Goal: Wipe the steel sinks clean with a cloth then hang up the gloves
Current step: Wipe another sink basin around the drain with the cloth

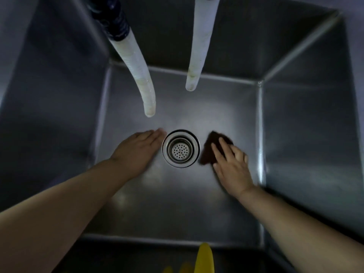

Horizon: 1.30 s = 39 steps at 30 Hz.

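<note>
Below, a dark cloth (208, 148) is pressed flat on the sink floor (177, 203) by the right hand (232, 166); the left hand (137, 152), grip wide and empty, is laid beside the drain (180, 148).

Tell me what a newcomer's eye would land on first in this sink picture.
The shiny round drain in the middle of the steel sink floor draws the eye first, with a bare left hand flat beside it and the right hand pressing a dark cloth on the other side. Two pale hoses hang down from above, and something yellow peeks in at the near edge.

sink (307, 134): 1 | hoses (137, 66): 2 | drain (180, 148): 1 | cloth (209, 148): 1 | hands (137, 152): 2
</note>
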Each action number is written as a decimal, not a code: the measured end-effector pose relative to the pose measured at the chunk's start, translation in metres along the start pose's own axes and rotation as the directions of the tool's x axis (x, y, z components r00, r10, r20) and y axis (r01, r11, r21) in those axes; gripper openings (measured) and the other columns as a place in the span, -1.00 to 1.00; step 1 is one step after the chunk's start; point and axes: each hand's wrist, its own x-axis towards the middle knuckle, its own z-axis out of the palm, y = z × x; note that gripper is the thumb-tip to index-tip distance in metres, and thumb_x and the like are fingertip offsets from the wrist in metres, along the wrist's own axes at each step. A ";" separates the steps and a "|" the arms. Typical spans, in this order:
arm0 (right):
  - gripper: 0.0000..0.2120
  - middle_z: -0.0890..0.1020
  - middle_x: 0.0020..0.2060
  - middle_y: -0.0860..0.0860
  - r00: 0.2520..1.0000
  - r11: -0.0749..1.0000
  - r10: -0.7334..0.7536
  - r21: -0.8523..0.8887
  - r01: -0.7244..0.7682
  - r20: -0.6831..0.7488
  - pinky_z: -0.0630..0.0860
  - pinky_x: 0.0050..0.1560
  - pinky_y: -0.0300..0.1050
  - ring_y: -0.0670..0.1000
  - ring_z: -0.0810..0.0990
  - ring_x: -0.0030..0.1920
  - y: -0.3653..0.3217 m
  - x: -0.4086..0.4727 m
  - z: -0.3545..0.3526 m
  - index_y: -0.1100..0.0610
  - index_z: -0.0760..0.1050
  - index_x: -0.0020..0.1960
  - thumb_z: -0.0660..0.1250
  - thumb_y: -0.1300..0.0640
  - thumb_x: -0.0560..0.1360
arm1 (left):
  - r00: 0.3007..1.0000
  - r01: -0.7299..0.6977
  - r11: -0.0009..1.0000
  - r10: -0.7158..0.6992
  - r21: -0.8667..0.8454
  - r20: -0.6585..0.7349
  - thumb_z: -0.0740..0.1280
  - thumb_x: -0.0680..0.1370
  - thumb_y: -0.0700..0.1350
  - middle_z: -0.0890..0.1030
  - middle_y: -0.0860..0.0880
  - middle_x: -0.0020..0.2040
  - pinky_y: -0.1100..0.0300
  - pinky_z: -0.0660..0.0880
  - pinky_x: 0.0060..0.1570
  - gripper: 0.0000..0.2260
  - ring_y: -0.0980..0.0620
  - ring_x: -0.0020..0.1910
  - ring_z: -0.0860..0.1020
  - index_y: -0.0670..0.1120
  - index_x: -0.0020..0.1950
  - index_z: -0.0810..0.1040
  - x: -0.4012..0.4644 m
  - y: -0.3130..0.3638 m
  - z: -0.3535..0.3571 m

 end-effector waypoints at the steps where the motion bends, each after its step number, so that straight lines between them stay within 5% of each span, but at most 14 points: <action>1: -0.45 0.42 0.37 0.14 0.999 0.999 -0.043 -0.027 0.044 0.030 0.44 0.08 0.12 0.16 0.33 0.18 -0.006 -0.014 0.004 0.08 0.41 0.38 0.24 -0.08 0.42 | 0.998 -0.008 0.999 0.010 0.032 -0.063 0.34 0.37 -0.32 0.47 -0.21 0.34 0.04 0.47 0.19 -0.45 -0.13 0.28 0.50 -0.24 0.37 0.43 -0.002 -0.004 -0.006; 4: -0.30 0.48 0.34 0.10 0.952 0.954 -0.282 -0.068 0.291 0.123 0.35 0.07 0.04 0.15 0.44 0.16 -0.036 -0.051 0.017 0.03 0.48 0.32 0.48 -0.12 0.21 | 0.996 0.027 0.994 -0.018 0.103 -0.085 0.22 0.31 -0.27 0.65 -0.26 0.00 -0.04 0.57 -0.09 -0.64 -0.23 0.02 0.62 -0.33 0.04 0.61 -0.009 -0.017 -0.020; 7: -0.40 0.42 0.39 0.04 0.844 0.850 -0.519 -0.023 0.526 0.134 0.24 0.20 0.05 0.10 0.48 0.27 -0.079 -0.059 0.021 0.01 0.37 0.39 0.28 -0.15 0.39 | 0.976 0.198 0.973 -0.206 0.119 0.063 0.17 0.49 -0.17 0.50 -0.09 0.26 0.09 0.36 0.15 -0.62 -0.07 0.32 0.37 -0.17 0.30 0.45 -0.006 -0.029 -0.026; 10: -0.43 0.36 0.43 -0.01 0.796 0.796 -0.594 -0.052 0.603 0.118 0.22 0.34 0.05 0.03 0.40 0.37 -0.122 -0.025 0.020 -0.02 0.32 0.44 0.21 -0.17 0.46 | 0.955 0.263 0.952 -0.281 0.156 0.101 0.17 0.53 -0.15 0.48 -0.04 0.26 0.12 0.33 0.14 -0.67 -0.04 0.32 0.32 -0.12 0.29 0.43 -0.001 -0.036 -0.029; 14: -0.48 0.34 0.44 0.02 0.830 0.827 -0.555 -0.065 0.558 0.055 0.32 0.32 -0.02 0.05 0.33 0.42 -0.162 0.049 0.003 0.03 0.28 0.47 0.14 -0.08 0.53 | 0.909 0.408 0.907 -0.414 0.103 0.046 0.22 0.53 -0.19 0.52 -0.14 0.18 0.06 0.38 0.09 -0.76 -0.14 0.23 0.38 -0.19 0.18 0.44 -0.003 -0.038 -0.032; 18: -0.45 0.09 0.53 0.10 0.906 0.907 -0.420 0.018 0.420 0.048 0.02 0.42 0.02 0.14 0.07 0.50 -0.160 0.125 -0.014 0.12 0.02 0.54 0.08 0.09 0.59 | 0.854 0.519 0.852 -0.515 -0.069 0.072 0.30 0.51 -0.17 0.47 -0.21 0.27 0.00 0.39 0.10 -0.58 -0.23 0.21 0.41 -0.24 0.34 0.33 -0.010 -0.045 -0.030; 22: -0.42 -0.06 0.55 0.05 0.985 0.975 -0.168 0.156 0.159 0.049 -0.12 0.47 -0.06 0.07 -0.06 0.53 -0.113 0.168 -0.024 0.05 -0.12 0.55 0.06 0.08 0.62 | 0.863 0.487 0.873 -0.487 0.037 0.136 0.26 0.54 -0.14 0.41 -0.21 0.34 0.01 0.33 0.25 -0.47 -0.22 0.28 0.39 -0.24 0.46 0.20 -0.017 -0.053 -0.019; 27: -0.43 -0.10 0.55 0.05 0.999 0.992 -0.007 0.128 0.001 0.043 -0.17 0.47 -0.02 0.05 -0.13 0.53 -0.037 0.134 -0.022 0.01 -0.12 0.55 0.01 -0.03 0.61 | 0.867 0.466 0.882 -0.472 0.078 0.160 0.23 0.56 -0.12 0.45 -0.17 0.31 0.05 0.34 0.24 -0.55 -0.16 0.28 0.39 -0.21 0.42 0.27 -0.019 -0.053 -0.024; 31: -0.43 0.00 0.54 0.10 0.995 0.997 0.066 0.033 -0.068 0.071 0.00 0.46 0.09 0.11 0.00 0.53 -0.008 0.062 -0.017 0.05 -0.03 0.55 0.05 -0.02 0.60 | 0.871 0.453 0.882 -0.469 0.133 0.144 0.21 0.56 -0.14 0.51 -0.10 0.20 0.08 0.42 0.08 -0.70 -0.10 0.23 0.43 -0.16 0.28 0.39 -0.015 -0.048 -0.042; 35: -0.42 0.29 0.44 0.21 0.991 0.996 -0.069 -0.043 0.074 0.113 0.31 0.29 0.22 0.25 0.32 0.40 -0.005 -0.018 -0.005 0.13 0.23 0.48 0.08 -0.04 0.50 | 0.885 0.417 0.901 -0.432 0.120 0.171 0.19 0.57 -0.11 0.48 -0.07 0.26 0.07 0.40 0.15 -0.74 -0.06 0.32 0.37 -0.11 0.24 0.40 -0.009 -0.044 -0.064; 39: -0.35 0.37 0.40 0.19 0.888 0.893 -0.408 -0.108 0.436 0.211 0.09 0.42 0.16 0.23 0.33 0.40 -0.025 -0.052 0.005 0.09 0.20 0.47 0.22 -0.07 0.43 | 0.908 0.323 0.914 -0.372 0.244 0.193 0.16 0.59 -0.08 0.47 -0.08 0.30 0.04 0.38 0.19 -0.73 -0.09 0.33 0.38 -0.09 0.28 0.38 -0.017 -0.048 -0.093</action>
